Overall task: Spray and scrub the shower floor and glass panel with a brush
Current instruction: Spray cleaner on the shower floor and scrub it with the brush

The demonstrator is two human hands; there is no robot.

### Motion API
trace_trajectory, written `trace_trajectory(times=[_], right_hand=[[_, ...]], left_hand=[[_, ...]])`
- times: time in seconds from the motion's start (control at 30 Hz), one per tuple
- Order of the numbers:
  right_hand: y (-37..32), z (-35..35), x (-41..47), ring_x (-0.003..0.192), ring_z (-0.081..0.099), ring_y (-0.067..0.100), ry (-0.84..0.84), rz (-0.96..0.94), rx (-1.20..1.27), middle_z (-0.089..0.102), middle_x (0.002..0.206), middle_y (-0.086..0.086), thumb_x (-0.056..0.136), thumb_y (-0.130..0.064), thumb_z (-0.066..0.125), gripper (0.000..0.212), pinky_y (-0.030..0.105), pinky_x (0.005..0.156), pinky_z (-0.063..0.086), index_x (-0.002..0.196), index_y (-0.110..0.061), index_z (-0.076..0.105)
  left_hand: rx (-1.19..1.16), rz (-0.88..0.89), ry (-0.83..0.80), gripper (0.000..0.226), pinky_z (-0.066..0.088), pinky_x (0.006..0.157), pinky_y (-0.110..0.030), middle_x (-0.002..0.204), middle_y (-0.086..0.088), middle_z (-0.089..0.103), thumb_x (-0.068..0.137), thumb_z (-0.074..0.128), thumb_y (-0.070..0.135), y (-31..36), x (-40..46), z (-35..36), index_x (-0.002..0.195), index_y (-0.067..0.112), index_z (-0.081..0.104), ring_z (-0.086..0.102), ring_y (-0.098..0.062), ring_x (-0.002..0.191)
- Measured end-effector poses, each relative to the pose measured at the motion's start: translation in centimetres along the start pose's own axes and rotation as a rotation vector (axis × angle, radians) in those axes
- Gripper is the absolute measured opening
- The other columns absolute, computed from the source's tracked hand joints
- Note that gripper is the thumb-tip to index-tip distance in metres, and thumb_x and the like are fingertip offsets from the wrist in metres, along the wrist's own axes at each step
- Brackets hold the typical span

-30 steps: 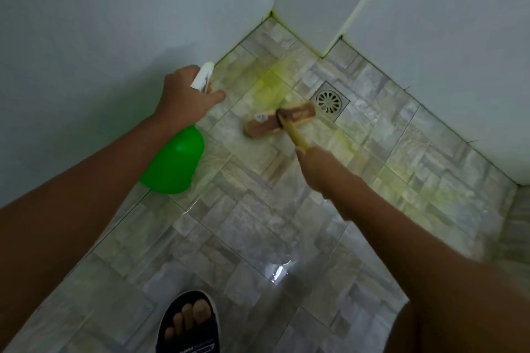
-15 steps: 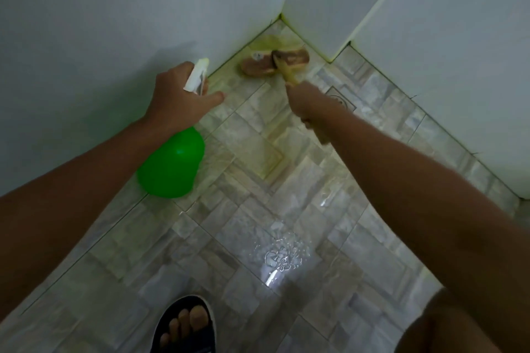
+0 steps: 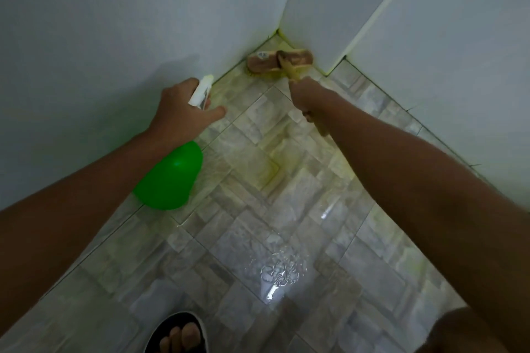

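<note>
The right hand (image 3: 307, 96) has its grip curled tight around the yellow handle of the one brush (image 3: 279, 61). The brush head sits just past that grip, pushed into the far corner of the shower floor (image 3: 258, 238), where two walls meet. One end of the brush head is close to the left wall (image 3: 114, 23), and the other end touches or almost touches the back wall (image 3: 312, 8); I cannot tell which. There is almost no room left beyond the brush. The left hand (image 3: 183, 113) has its grip wrapped around the neck of the one green spray bottle (image 3: 169, 178), with one finger sticking out straight. The white nozzle (image 3: 202, 90) pokes out above this grip and points toward the line where the left wall meets the floor. The round green body hangs below the grip, near the left wall and above the tiles. Between the two grips the floor is open tile with yellow-green wet marks. Nearer to the person than both grips there is much more open floor, with a shiny puddle (image 3: 279, 272) in the middle. To the right of the right grip a third flat panel (image 3: 459, 66) stands along the floor edge. One foot in a dark sandal (image 3: 177, 335) shows at the bottom edge.
</note>
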State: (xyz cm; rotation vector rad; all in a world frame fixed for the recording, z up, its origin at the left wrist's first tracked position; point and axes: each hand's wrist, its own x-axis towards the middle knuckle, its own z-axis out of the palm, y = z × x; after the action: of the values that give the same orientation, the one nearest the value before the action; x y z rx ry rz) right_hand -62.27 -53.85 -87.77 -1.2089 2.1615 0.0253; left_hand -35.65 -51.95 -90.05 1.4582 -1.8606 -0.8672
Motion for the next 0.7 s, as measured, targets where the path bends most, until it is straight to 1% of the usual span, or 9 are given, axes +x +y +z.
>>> trace_trajectory(times=[0.07,0.17,0.27,0.4,0.47,0.53,0.6,0.63,0.7], right_hand=[[-0.4,0.3,0.9,0.061,0.059,0.027,0.008,-0.006,0.02,0.06,0.087,0.014,0.106,-0.042,0.031,0.046,0.038,0.055,0.056,0.118,-0.002,0.051],[3.3,1.4,-1.7,0.053,0.057,0.024,-0.012,-0.056,-0.092,0.057,0.077,0.01,0.105,-0.047,0.029,0.046,0.027,0.041,0.044,0.104,-0.006,0.051],[10.0,1.0,-5.0,0.055,0.058,0.023,-0.095,-0.077,-0.213,0.057,0.077,0.009,0.105,-0.049,0.029,0.049,0.028,0.04,0.047,0.094,-0.008,0.051],[14.0,-2.3,-4.9,0.055,0.059,0.02,-0.117,-0.02,-0.325,0.058,0.076,0.011,0.103,-0.054,0.027,0.055,0.025,0.046,0.047,0.089,-0.006,0.051],[11.9,-4.0,-3.0,0.047,0.054,0.019,-0.111,-0.011,-0.325,0.055,0.071,0.009,0.105,-0.051,0.028,0.051,0.022,0.04,0.044,0.095,-0.006,0.049],[8.1,-4.6,0.1,0.051,0.052,0.019,-0.074,-0.074,-0.341,0.056,0.073,0.01,0.105,-0.049,0.027,0.056,0.024,0.048,0.045,0.105,0.0,0.054],[3.8,-4.2,2.6,0.07,0.055,0.022,-0.031,-0.167,-0.373,0.06,0.093,0.016,0.107,-0.046,0.025,0.058,0.029,0.066,0.044,0.117,0.004,0.054],[2.0,-3.7,3.6,0.075,0.055,0.024,-0.012,-0.189,-0.379,0.06,0.104,0.019,0.106,-0.046,0.025,0.056,0.031,0.069,0.045,0.12,0.001,0.052],[-0.2,-3.0,4.7,0.075,0.058,0.027,-0.015,-0.236,-0.419,0.056,0.108,0.018,0.107,-0.046,0.025,0.049,0.035,0.068,0.051,0.12,-0.006,0.05]], left_hand=[[-0.001,0.01,0.001,0.042,0.034,0.054,-0.011,0.059,0.01,0.044,0.07,0.081,0.039,0.1,0.0,0.0,0.075,0.008,0.054,0.051,0.004,0.053],[-0.001,0.001,0.002,0.048,0.033,0.055,-0.012,0.06,0.01,0.046,0.068,0.076,0.045,0.0,0.0,-0.3,0.077,0.001,0.057,0.048,-0.006,0.053],[-0.009,-0.036,0.002,0.051,0.045,0.06,-0.028,0.063,-0.002,0.053,0.072,0.081,0.043,0.0,0.3,-0.6,0.079,-0.002,0.058,0.055,-0.028,0.059],[-0.04,-0.088,0.019,0.05,0.061,0.066,-0.048,0.07,-0.02,0.062,0.071,0.08,0.047,-0.3,0.8,-0.4,0.08,0.001,0.062,0.067,-0.041,0.067],[-0.065,-0.122,0.015,0.055,0.062,0.066,-0.055,0.075,-0.025,0.064,0.069,0.079,0.052,-0.5,0.8,-0.4,0.082,0.001,0.064,0.068,-0.043,0.069],[-0.08,-0.143,0.004,0.058,0.062,0.065,-0.057,0.077,-0.027,0.065,0.067,0.079,0.055,-0.9,1.0,-0.3,0.083,0.001,0.064,0.067,-0.042,0.066],[-0.077,-0.135,-0.007,0.06,0.062,0.063,-0.057,0.077,-0.028,0.063,0.067,0.078,0.056,-1.0,1.2,-0.1,0.08,-0.001,0.061,0.066,-0.045,0.069],[-0.072,-0.127,-0.013,0.062,0.061,0.062,-0.057,0.076,-0.028,0.062,0.066,0.078,0.056,-1.0,1.2,0.0,0.078,-0.001,0.059,0.066,-0.046,0.069],[-0.071,-0.119,-0.019,0.06,0.061,0.061,-0.056,0.075,-0.028,0.06,0.068,0.079,0.054,-1.0,1.2,0.0,0.076,-0.001,0.056,0.062,-0.04,0.063]])
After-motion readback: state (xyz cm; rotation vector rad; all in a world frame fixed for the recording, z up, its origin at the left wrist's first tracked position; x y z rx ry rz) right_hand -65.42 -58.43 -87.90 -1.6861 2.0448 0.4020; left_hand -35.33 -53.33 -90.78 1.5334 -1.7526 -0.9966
